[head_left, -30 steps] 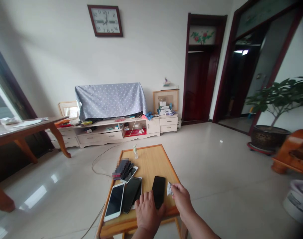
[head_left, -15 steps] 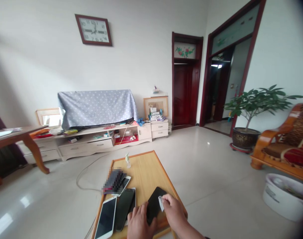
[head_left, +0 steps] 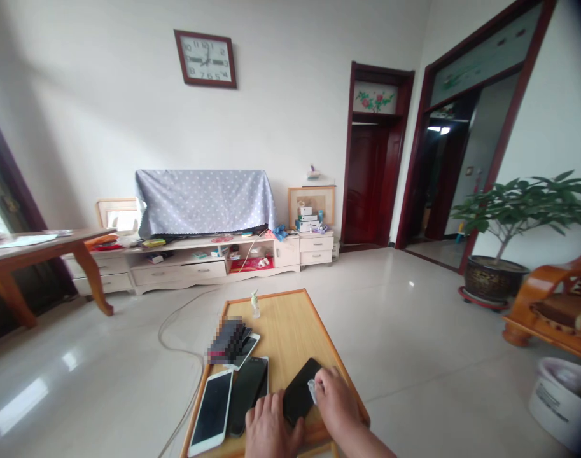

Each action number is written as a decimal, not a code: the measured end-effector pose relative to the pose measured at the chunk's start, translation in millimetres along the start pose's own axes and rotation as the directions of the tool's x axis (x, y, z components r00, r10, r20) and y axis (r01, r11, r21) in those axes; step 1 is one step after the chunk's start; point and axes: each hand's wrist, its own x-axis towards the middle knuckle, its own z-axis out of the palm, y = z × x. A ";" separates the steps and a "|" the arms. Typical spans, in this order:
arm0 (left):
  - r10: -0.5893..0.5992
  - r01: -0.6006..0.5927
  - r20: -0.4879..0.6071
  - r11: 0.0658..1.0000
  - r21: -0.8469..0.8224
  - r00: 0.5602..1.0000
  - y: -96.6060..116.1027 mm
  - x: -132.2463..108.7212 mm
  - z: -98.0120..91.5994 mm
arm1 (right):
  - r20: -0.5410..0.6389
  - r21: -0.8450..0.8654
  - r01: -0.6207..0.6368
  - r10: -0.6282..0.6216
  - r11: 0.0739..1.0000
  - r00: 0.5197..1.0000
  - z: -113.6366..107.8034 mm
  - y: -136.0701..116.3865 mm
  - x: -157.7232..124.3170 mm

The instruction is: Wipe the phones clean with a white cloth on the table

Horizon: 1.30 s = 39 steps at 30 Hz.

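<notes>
A black phone (head_left: 300, 389) lies tilted at the near right of the wooden tray table (head_left: 290, 324). My left hand (head_left: 271, 425) grips its lower left corner, with the thumb along the near edge and the fingers at the left side. My right hand (head_left: 335, 397) pinches a small crumpled white wipe (head_left: 312, 389) against the phone's right side; whether it is cloth or paper I cannot tell. Left of my hands lie a dark phone (head_left: 246, 391) and a white-framed phone (head_left: 212, 407). Behind them, another white phone (head_left: 246, 351) is partly covered by a dark, blurred-out item (head_left: 227, 340).
A small clear spray bottle (head_left: 255, 305) stands at the table's far end. A cable (head_left: 168, 324) runs over the floor on the left. To the right are a white bucket (head_left: 560, 401), a potted plant (head_left: 493, 280) and a wooden chair (head_left: 548, 299). A low cabinet (head_left: 180, 273) lines the wall.
The view has turned slightly left, so the room appears shifted right. My right hand keeps the wipe at the phone's right side, now slightly lower along it. My left hand stays on the phone.
</notes>
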 end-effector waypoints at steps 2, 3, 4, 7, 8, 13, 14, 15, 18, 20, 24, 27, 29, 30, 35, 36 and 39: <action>0.025 -0.025 -0.037 1.000 -0.013 0.999 1.7 -2.8 -2.7 | 0.015 -0.030 0.019 -0.018 0.999 1.000 1.5 1.0 0.7; 0.037 -0.037 -0.035 0.999 -0.012 0.999 2.6 -3.8 -4.5 | 0.028 -0.041 0.031 -0.030 0.999 0.999 2.6 1.3 0.1; 0.034 -0.034 -0.032 0.999 -0.004 0.999 3.5 -4.4 -6.4 | 0.042 -0.049 0.045 -0.043 0.998 0.998 3.8 1.4 -1.2; 0.037 -0.037 -0.006 0.999 0.000 0.999 6.1 -4.5 -10.9 | 0.087 -0.066 0.093 -0.087 0.993 0.992 4.9 -0.6 -8.5; 0.033 -0.033 -0.010 0.999 0.006 0.999 7.0 -4.3 -12.0 | 0.100 -0.071 0.109 -0.102 0.991 0.990 3.9 -2.1 -11.6; 0.026 -0.026 0.000 0.999 0.042 1.000 9.2 -5.0 -14.9 | 0.133 -0.108 0.146 -0.131 0.983 0.982 -4.5 -8.8 -22.2; 0.034 -0.034 0.011 0.998 0.044 0.999 9.1 -5.1 -15.3 | 0.139 -0.117 0.146 -0.129 0.982 0.982 -4.9 -9.2 -22.8; 0.041 -0.042 0.021 0.998 0.047 0.999 9.0 -5.1 -16.0 | 0.148 -0.125 0.147 -0.128 0.981 0.981 -4.7 -9.4 -23.0; 0.039 -0.041 0.030 0.997 0.073 0.999 9.4 -4.8 -20.3 | 0.182 -0.140 0.153 -0.127 0.978 0.975 -1.6 -9.4 -23.4; 0.019 -0.021 0.023 0.994 0.103 1.000 10.3 -4.4 -25.7 | 0.224 -0.148 0.157 -0.122 0.976 0.967 0.2 -10.0 -24.4; -0.005 -0.002 0.052 0.990 0.140 0.999 13.5 -4.2 -36.5 | 0.304 -0.155 0.186 -0.132 0.970 0.943 -1.5 -13.4 -27.5; -0.020 0.012 0.051 0.988 0.151 0.998 17.0 -4.1 -40.2 | 0.300 -0.137 0.193 -0.145 0.972 0.943 -4.6 -15.0 -29.5; -0.059 0.051 0.043 0.986 0.161 0.997 19.1 -3.5 -41.0 | 0.281 -0.113 0.189 -0.151 0.975 0.948 -5.6 -14.3 -30.6; -0.074 0.064 0.055 0.985 0.161 0.996 19.7 -3.0 -41.3 | 0.271 -0.099 0.185 -0.153 0.978 0.950 -5.9 -13.4 -31.0; -0.070 0.046 0.151 0.986 0.161 0.986 19.5 0.4 -41.2 | 0.214 -0.050 0.157 -0.143 0.986 0.966 -9.6 -10.0 -31.3; -0.069 0.042 0.153 0.984 0.172 0.986 19.4 0.9 -40.5 | 0.204 -0.041 0.160 -0.148 0.986 0.968 -10.2 -10.2 -31.3; -0.099 0.068 0.144 0.977 0.203 0.985 19.0 1.7 -37.0 | 0.250 0.007 0.218 -0.213 0.976 0.945 -5.7 -11.3 -32.3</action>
